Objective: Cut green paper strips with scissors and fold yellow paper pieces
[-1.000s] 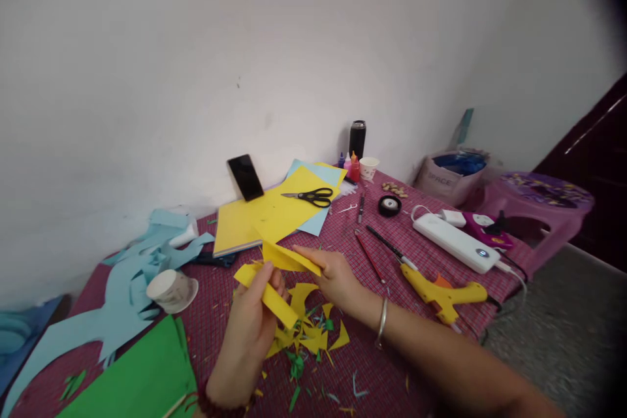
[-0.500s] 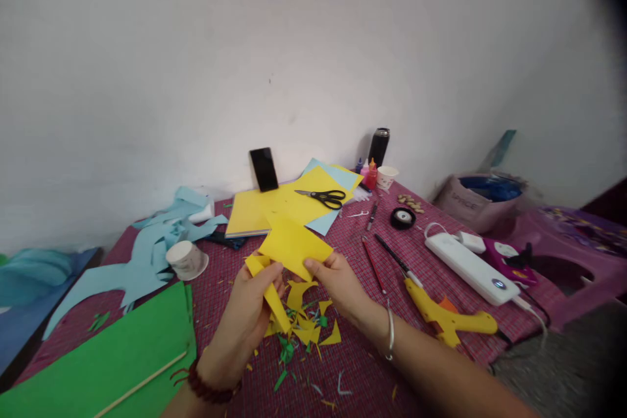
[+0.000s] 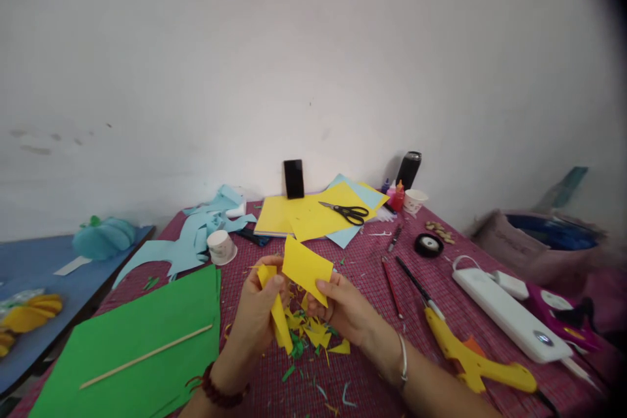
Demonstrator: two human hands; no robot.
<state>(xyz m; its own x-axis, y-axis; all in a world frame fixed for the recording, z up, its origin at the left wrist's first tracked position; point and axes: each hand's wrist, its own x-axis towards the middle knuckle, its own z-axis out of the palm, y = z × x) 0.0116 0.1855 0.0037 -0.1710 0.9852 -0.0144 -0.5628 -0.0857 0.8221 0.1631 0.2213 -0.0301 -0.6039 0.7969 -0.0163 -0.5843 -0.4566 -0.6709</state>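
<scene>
My left hand [image 3: 259, 310] is closed around a folded strip of yellow paper [image 3: 277, 313], which hangs down past the fingers. Between the thumb and fingers of my right hand [image 3: 345, 310] is a flat four-sided piece of yellow paper [image 3: 306, 268], tilted upright, its left edge close to the left hand. Yellow, green and white paper scraps [image 3: 313, 333] lie on the table below both hands. Beyond them, black-handled scissors [image 3: 349, 211] rest on yellow sheets [image 3: 313, 217]. The fingers behind each paper are partly hidden.
Green sheets [image 3: 132, 333] bearing a thin wooden stick [image 3: 147, 356] lie at left, near a paper cup [image 3: 221, 248] and cut blue paper [image 3: 191, 241]. At right are a yellow glue gun [image 3: 470, 359], a white power strip [image 3: 509, 313], black tape [image 3: 428, 245] and a red pencil [image 3: 392, 287].
The view has swung left, so the table's things sit further right. My right hand has tilted the yellow piece more upright; both hands keep their papers.
</scene>
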